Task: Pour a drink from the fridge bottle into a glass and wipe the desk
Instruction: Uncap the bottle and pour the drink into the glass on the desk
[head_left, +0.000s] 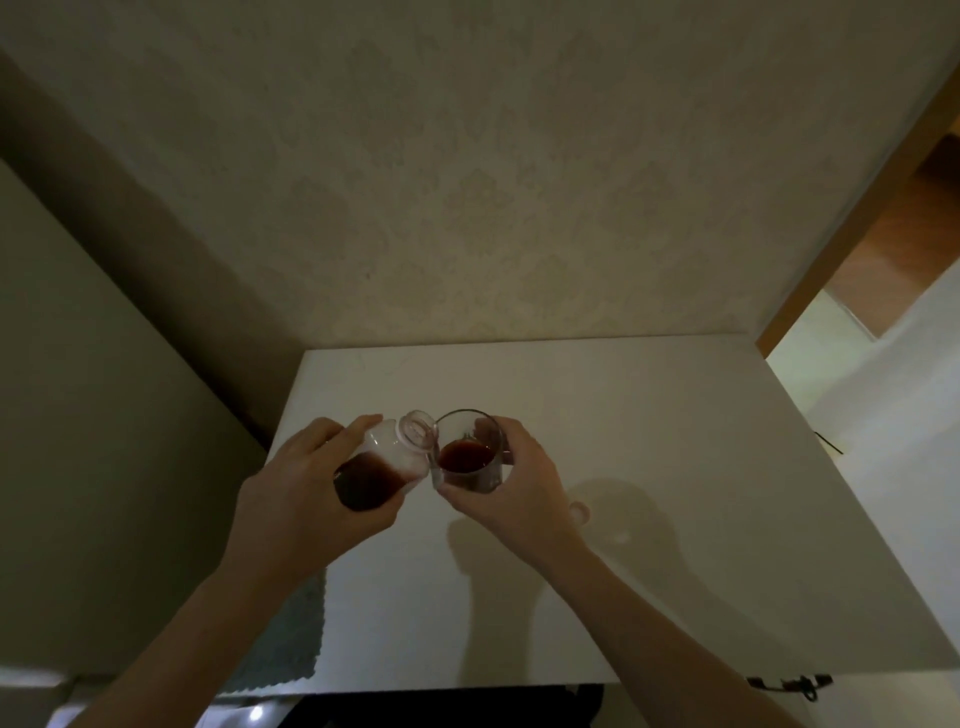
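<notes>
My left hand (306, 488) grips a clear plastic bottle (387, 465) with dark red-brown drink in its lower part. The bottle is tilted to the right and its open mouth sits against the rim of the glass. My right hand (514, 488) wraps around a clear drinking glass (470, 452), which holds dark drink to roughly half its height. Both are held just above the white desk (649, 467), near its left middle. A small white bottle cap (581, 512) lies on the desk right of my right wrist.
A grey-green cloth (283, 639) lies at the desk's front left corner, partly under my left forearm. A patterned wall rises behind the desk. A pale panel stands on the left, and a doorway opens at the far right.
</notes>
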